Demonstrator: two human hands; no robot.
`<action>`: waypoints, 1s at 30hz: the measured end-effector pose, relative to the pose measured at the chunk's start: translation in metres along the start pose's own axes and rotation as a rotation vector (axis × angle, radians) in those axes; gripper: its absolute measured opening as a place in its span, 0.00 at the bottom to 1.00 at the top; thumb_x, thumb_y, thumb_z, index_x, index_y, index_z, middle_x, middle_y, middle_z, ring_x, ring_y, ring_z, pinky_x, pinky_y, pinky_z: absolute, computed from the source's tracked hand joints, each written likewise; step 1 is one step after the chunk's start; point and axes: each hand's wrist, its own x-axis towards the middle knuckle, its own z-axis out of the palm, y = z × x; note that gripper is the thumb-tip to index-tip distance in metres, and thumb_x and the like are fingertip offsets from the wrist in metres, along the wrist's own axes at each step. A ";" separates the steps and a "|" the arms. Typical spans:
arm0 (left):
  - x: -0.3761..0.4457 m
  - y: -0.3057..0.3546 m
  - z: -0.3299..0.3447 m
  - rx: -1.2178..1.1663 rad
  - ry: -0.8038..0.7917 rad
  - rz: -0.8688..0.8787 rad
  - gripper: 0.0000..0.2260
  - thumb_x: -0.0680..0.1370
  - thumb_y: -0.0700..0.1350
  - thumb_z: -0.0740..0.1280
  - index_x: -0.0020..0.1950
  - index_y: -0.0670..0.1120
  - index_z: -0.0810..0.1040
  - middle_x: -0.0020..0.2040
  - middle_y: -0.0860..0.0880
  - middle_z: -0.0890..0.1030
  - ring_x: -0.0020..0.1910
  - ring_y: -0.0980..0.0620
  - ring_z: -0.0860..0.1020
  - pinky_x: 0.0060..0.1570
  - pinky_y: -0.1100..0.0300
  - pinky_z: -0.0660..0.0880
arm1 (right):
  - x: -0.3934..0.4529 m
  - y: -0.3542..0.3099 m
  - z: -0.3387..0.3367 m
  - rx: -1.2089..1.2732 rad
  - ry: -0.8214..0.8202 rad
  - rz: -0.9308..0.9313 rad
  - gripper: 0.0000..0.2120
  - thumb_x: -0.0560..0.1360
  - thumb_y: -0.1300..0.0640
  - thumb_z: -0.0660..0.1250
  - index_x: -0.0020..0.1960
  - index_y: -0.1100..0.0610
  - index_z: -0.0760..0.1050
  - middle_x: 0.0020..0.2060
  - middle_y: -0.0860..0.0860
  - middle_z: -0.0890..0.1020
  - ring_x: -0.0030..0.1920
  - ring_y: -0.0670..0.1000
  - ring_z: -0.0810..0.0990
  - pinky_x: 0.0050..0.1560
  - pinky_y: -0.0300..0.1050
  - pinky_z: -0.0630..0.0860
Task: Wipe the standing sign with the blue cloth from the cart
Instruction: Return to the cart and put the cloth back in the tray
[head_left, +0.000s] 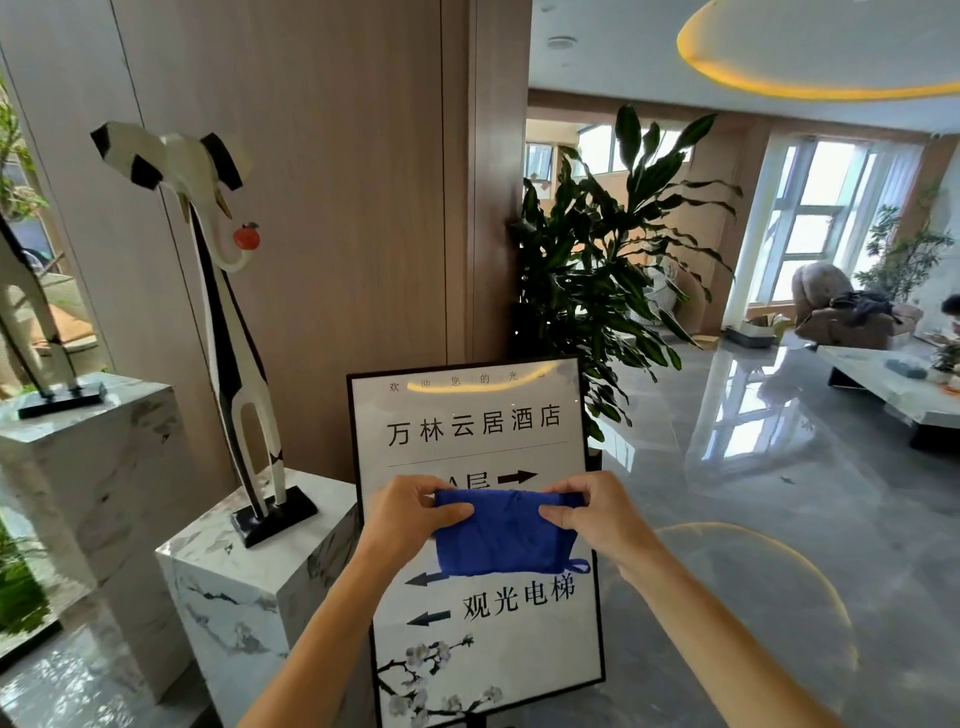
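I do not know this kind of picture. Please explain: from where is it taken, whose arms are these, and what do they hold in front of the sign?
The picture comes from a wide-angle camera worn on a person's head, looking forward and down, so the two bare arms belong to that person. The left hand and the right hand each pinch one upper side of a blue cloth, holding it stretched in front of the middle of the standing sign. The sign has a black frame, Chinese text and arrows. Left of it, a marble pedestal carries a tall black-and-white sculpture. A leafy plant stands behind.
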 end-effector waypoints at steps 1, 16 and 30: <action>0.001 0.004 0.002 -0.009 -0.021 0.005 0.04 0.74 0.41 0.77 0.46 0.48 0.84 0.39 0.49 0.85 0.39 0.49 0.84 0.37 0.63 0.82 | 0.000 -0.001 -0.005 -0.018 0.012 -0.016 0.06 0.73 0.60 0.76 0.46 0.50 0.85 0.43 0.48 0.86 0.49 0.50 0.83 0.52 0.49 0.82; 0.021 0.046 0.053 0.117 -0.066 0.101 0.08 0.74 0.47 0.76 0.36 0.56 0.83 0.27 0.57 0.81 0.24 0.63 0.74 0.23 0.69 0.71 | -0.019 0.010 -0.079 -0.361 0.132 -0.038 0.02 0.75 0.52 0.73 0.45 0.49 0.83 0.40 0.45 0.83 0.46 0.50 0.81 0.52 0.53 0.80; 0.029 0.090 0.109 -0.029 -0.411 0.340 0.07 0.74 0.43 0.76 0.39 0.54 0.83 0.25 0.59 0.81 0.25 0.64 0.78 0.28 0.72 0.71 | -0.095 0.015 -0.130 -0.514 0.445 0.225 0.04 0.75 0.47 0.73 0.50 0.44 0.83 0.46 0.41 0.83 0.49 0.47 0.80 0.42 0.44 0.72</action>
